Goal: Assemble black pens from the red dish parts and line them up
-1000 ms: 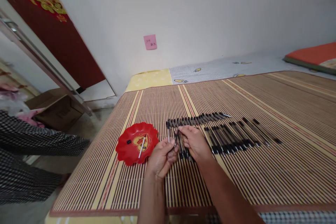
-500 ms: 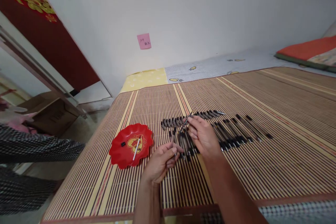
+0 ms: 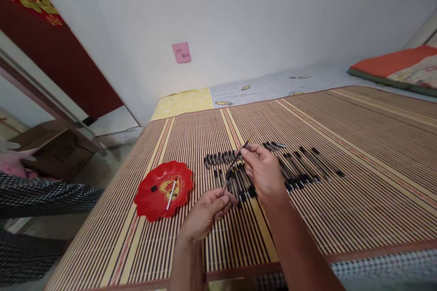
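My left hand is closed in a pinch on the lower end of a clear pen barrel. My right hand pinches a thin dark refill that runs into the barrel's top end. Both hands hover just above a striped bamboo mat. Under them lie several black pens in rows, with a row of black caps behind.
A red scalloped plate with a white refill and a small black piece lies left of my hands. A cardboard box and a checked-cloth figure are at the left. An orange cushion sits far right.
My hands have drawn apart: the right hand has pulled the thin refill up and away from the barrel held by the left. The view has drifted right.
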The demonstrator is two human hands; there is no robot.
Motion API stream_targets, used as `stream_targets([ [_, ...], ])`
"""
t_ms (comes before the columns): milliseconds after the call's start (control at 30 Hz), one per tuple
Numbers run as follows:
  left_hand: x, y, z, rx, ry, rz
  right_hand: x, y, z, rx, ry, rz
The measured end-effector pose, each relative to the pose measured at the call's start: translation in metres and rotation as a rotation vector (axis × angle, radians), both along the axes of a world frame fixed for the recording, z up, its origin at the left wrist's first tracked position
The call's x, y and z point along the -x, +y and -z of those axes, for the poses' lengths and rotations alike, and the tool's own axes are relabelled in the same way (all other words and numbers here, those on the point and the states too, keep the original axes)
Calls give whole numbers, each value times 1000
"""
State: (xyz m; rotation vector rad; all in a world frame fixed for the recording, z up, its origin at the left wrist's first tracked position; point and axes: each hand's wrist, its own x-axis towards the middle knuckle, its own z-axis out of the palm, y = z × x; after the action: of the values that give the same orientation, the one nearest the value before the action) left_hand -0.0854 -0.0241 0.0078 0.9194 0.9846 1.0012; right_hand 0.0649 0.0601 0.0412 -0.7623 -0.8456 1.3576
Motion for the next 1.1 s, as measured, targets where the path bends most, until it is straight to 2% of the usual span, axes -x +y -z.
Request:
stream_targets([
  [100,0,0,0,-7,-1,0,0,-1,-3,-15,45,78],
  [233,1,0,1,-13,-4,7,-3,-1,-6,-11,18,58],
  [400,3,0,2,-27,0,14,-10,2,-5,-72,18,128],
  [567,3,-1,3,-24,12,33,-10,1,-4,-55,-71,73],
  [733,4,0,3,-34,22,34,-10,-1,-6,-102,-208,15],
  [967,5,-1,5,-44,83,46,-14,-5,-15,-36,-188,-44],
  [1100,6,-2,6,-48,79,52,-15,-7,-17,-2,-133,-123],
])
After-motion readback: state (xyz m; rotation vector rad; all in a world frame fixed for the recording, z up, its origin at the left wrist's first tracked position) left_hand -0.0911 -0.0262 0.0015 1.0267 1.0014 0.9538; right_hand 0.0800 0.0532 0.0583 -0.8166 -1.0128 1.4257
